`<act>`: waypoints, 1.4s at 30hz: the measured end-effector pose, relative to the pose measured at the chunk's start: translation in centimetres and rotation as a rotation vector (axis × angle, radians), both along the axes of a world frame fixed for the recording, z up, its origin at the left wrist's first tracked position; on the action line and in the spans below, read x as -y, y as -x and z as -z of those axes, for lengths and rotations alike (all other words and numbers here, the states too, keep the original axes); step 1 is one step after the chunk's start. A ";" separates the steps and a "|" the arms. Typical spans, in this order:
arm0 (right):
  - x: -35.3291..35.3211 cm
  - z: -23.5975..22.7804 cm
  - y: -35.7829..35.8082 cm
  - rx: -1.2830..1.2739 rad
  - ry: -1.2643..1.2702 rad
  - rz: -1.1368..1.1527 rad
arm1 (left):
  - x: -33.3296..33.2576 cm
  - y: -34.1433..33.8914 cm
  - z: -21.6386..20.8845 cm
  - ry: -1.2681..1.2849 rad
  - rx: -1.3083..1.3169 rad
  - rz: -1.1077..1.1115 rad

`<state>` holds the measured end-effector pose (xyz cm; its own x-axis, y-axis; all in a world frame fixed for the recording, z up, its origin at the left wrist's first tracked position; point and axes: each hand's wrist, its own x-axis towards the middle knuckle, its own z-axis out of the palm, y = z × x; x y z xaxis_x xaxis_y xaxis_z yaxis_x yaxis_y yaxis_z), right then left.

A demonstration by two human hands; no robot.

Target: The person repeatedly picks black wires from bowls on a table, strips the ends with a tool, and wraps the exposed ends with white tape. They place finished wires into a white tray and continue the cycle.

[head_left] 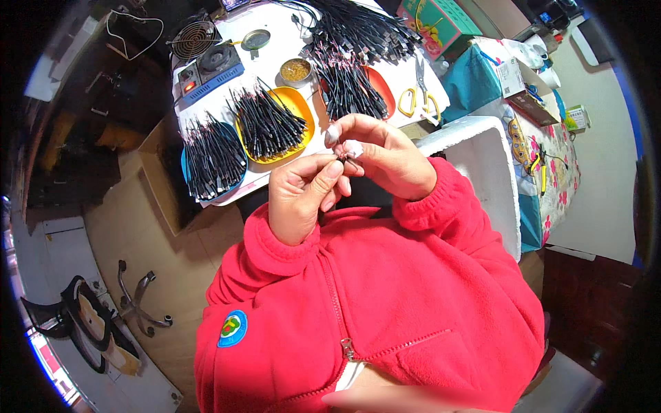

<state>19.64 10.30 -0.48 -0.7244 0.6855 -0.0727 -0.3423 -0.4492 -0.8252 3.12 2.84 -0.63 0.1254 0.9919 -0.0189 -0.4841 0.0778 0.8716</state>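
Black slim cable [344, 159] between hands [299, 193]

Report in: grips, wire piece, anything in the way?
Left grip pinching small wire piece. Right grip at same spot, hold unclear. Fingers partly hide the piece.

Bright light falls on a white table [279, 54]; to its right stands 1 side table draped in flowered cloth [563, 180]. At left, a black-framed chair [89, 313] sits near white cabinets [67, 241] and tan floor [196, 292]. Dark red furniture [589, 299] occupies the lower right.
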 end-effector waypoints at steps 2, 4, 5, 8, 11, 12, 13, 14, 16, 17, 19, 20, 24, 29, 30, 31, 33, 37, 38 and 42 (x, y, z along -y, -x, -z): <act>-0.1 0.3 0.1 0.005 0.013 -0.017 | 0.0 0.0 0.3 0.019 -0.020 0.004; 0.1 0.5 0.3 0.028 -0.002 0.019 | -0.1 0.0 0.6 0.028 0.005 0.024; 0.2 0.6 0.3 0.014 0.017 0.021 | -0.3 0.1 0.8 0.047 0.005 0.026; -0.8 0.9 0.3 -0.001 -0.017 -0.020 | -0.8 0.0 1.2 0.090 0.002 0.035; -5.3 0.6 -2.1 0.303 -0.292 -0.007 | -1.5 0.2 1.4 0.076 -0.057 0.033; -8.2 1.0 -2.0 0.429 -0.466 0.110 | -1.7 0.2 1.5 0.075 -0.046 0.020; -12.1 1.1 -2.2 0.800 -0.813 0.230 | -2.0 0.3 1.7 0.081 -0.028 0.024; -15.3 1.1 -2.9 0.928 -1.200 0.353 | -2.2 0.4 1.8 0.089 -0.010 0.028; -21.0 2.1 -2.1 1.186 -1.167 0.368 | -2.7 0.5 2.1 0.097 -0.013 0.035; -23.3 2.6 -1.3 1.271 -1.186 0.326 | -2.9 0.4 2.2 0.090 -0.016 0.028; -26.7 3.5 1.6 1.398 -1.163 0.283 | -3.2 0.5 2.4 0.127 -0.038 0.042; -27.9 3.7 3.1 1.460 -1.147 0.299 | -3.3 0.5 2.4 0.121 -0.048 0.039; -30.2 4.6 7.4 1.724 -1.061 0.152 | -3.2 0.9 2.2 0.124 -0.100 0.039; -30.9 3.7 8.0 1.787 -1.026 0.158 | -3.2 2.1 2.4 0.091 -0.101 -0.002; -30.8 3.6 8.4 1.732 -1.070 0.156 | -3.3 2.2 2.6 0.084 -0.085 -0.014; -30.5 3.6 8.8 1.709 -1.082 0.148 | -3.4 2.3 2.7 0.077 -0.067 -0.023; -29.8 3.8 9.7 1.659 -1.170 -0.042 | -3.5 2.4 2.9 0.089 -0.061 -0.043; -30.1 3.5 10.1 1.727 -1.193 -0.041 | -3.4 3.1 2.7 0.073 -0.020 -0.107; -30.5 2.7 9.5 1.736 -1.142 -0.039 | -3.4 3.4 2.6 0.090 -0.008 -0.126; -29.8 -1.7 5.7 1.412 -1.076 0.112 | -3.9 3.3 1.9 0.096 0.086 -0.138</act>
<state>13.97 40.09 1.27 -0.4655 0.8825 -0.0672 0.8309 0.4096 -0.3766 -0.19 6.69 -2.50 -0.0062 0.9939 -0.1099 -0.5682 0.0869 0.8183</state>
